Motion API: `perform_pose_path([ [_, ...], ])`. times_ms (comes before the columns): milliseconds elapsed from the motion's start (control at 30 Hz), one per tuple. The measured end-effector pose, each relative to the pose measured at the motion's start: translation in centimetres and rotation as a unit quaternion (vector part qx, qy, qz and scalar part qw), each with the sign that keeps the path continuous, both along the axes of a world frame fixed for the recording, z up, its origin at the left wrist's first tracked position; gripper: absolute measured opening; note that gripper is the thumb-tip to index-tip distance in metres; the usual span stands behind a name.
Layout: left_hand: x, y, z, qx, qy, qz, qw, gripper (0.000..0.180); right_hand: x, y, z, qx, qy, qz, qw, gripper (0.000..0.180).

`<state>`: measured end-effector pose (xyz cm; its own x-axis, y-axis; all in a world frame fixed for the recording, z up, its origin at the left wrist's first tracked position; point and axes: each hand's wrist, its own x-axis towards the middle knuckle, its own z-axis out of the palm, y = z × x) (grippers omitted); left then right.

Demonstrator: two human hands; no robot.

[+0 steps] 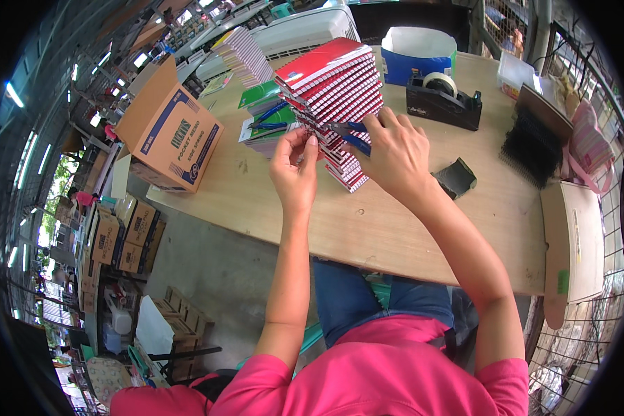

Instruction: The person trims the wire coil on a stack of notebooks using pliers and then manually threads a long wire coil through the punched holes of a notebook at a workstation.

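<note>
Red spiral notebooks (336, 83), glossy-covered, in one tall, ridged stack at the far middle of the smooth wooden table (249, 201). Two blue-handled tools: pliers (357, 127) gripped in the bent right hand (399, 149), nose aimed left at the bindings, and a second tool (269, 126) left of the stack. Left hand (295, 170) raised, thumb and forefinger pinched at the near-left edge (on what, too small to tell).

The person wears a bright pink, short-sleeved cloth shirt (388, 367), plain across the visible front, with soft creases in the fabric. Its loose pink sleeves (503, 381) end near the elbows, leaving the forearms (457, 225) and hands (399, 152) bare. Below the hem show blue denim trousers (348, 295).
</note>
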<state>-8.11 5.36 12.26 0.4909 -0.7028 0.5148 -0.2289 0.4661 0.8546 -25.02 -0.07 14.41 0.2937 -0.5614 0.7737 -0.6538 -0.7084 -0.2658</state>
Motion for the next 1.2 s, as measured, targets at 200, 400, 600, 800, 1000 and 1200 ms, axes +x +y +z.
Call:
perform_pose_path([
  [200, -0.2, -0.2, 1.0, 0.009, -0.035, 0.013, 0.999, 0.020, 0.8, -0.6, 0.2, 0.082, 0.046, 0.018, 0.995, 0.034],
  [400, 0.3, -0.2, 0.8, 0.000, -0.021, 0.011, 1.000, 0.022, -0.4, -0.2, 0.7, 0.059, 0.000, 0.016, 0.998, 0.036],
  [600, -0.2, -0.7, 1.5, 0.000, -0.031, 0.008, 0.999, 0.023, -0.1, -0.4, 1.0, 0.009, 0.011, -0.023, 1.000, 0.038],
  [800, -0.2, -0.8, 1.7, 0.004, -0.037, 0.022, 0.999, 0.023, 0.6, -1.2, 0.5, 0.090, 0.034, 0.026, 0.995, 0.036],
  [1000, 0.3, -0.2, 1.9, -0.001, -0.040, 0.024, 0.999, 0.022, -0.1, -0.5, 1.4, 0.041, -0.011, 0.026, 0.999, 0.032],
  [1200, -0.2, -0.5, 2.7, -0.011, -0.051, 0.031, 0.998, 0.020, 0.6, -0.6, 1.9, 0.009, 0.016, 0.006, 1.000, 0.033],
])
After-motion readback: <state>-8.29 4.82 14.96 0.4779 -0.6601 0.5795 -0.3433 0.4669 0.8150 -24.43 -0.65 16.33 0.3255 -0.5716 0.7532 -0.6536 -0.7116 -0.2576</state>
